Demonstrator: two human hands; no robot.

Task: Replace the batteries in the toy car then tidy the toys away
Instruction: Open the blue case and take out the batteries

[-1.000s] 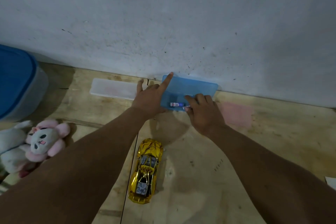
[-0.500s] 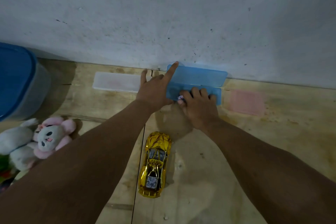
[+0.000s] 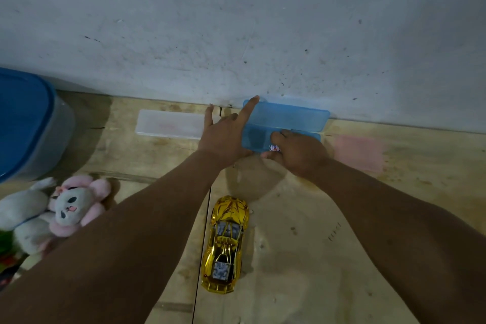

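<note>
1. I see the blue plastic case (image 3: 286, 119) at upper centre of the frame, its lid standing open against the base of the white wall (image 3: 236, 21), so there is no room behind it.
2. My left hand (image 3: 226, 134) rests on the case's left end, index finger stretched straight up along the lid's edge, the other fingers relaxed and holding nothing.
3. My right hand (image 3: 297, 151) sits over the case's front right part, fingers curled, pinching a small battery (image 3: 274, 148) at the case's near edge.
4. The battery's wrapper is white with red and blue marks; the writing is too small for me to read.
5. The gold toy car (image 3: 224, 244) lies at lower centre, well apart from the case, between my two forearms, nose toward the wall. Its body is shiny and metallic, with a grey patterned roof and rear panel.
6. Open wooden floor (image 3: 302, 258) spreads to the right of the car and toward the lower right of the frame; it is pale, stained plywood with a seam running just left of the car.
7. A flat translucent white lid (image 3: 168, 126) lies left of the case along the wall, just beside my left thumb.
8. A faint pink patch (image 3: 357, 151) marks the floor right of the case.
9. At the left edge, a blue-lidded tub (image 3: 26, 123) stands near the wall; below it lie soft plush toys (image 3: 52, 213), one pink and white with a stitched face.
</note>
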